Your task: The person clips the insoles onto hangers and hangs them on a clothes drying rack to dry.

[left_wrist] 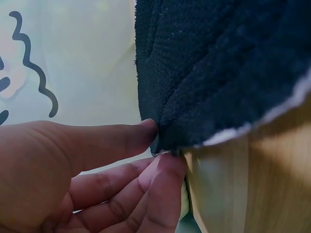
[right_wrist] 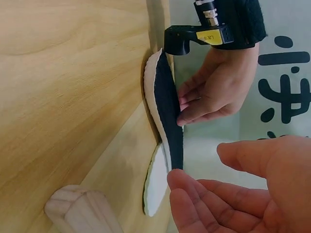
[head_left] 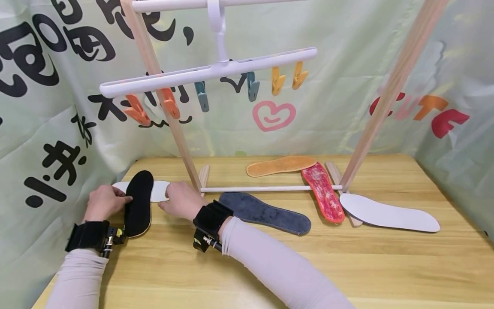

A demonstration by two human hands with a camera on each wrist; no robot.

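My left hand (head_left: 103, 202) pinches the left edge of a black insole (head_left: 139, 202) between thumb and fingers. The insole is tilted up off the wooden table, and its pale underside rim shows in the right wrist view. Behind it lies a white insole (head_left: 159, 191), partly covered by the black one. My right hand (head_left: 181, 201) is just right of the white insole's end. In the right wrist view, the thumb and fingers of that hand (right_wrist: 243, 189) stand apart with nothing between them, the fingertips near the far end of the black insole (right_wrist: 170, 111).
A white hanger (head_left: 216, 71) with several coloured clips hangs from a wooden rack, whose low white bar (head_left: 254, 189) crosses the table. A dark blue-grey insole (head_left: 266, 212), tan insole (head_left: 281, 165), red insole (head_left: 323, 193) and another white insole (head_left: 390, 213) lie further right.
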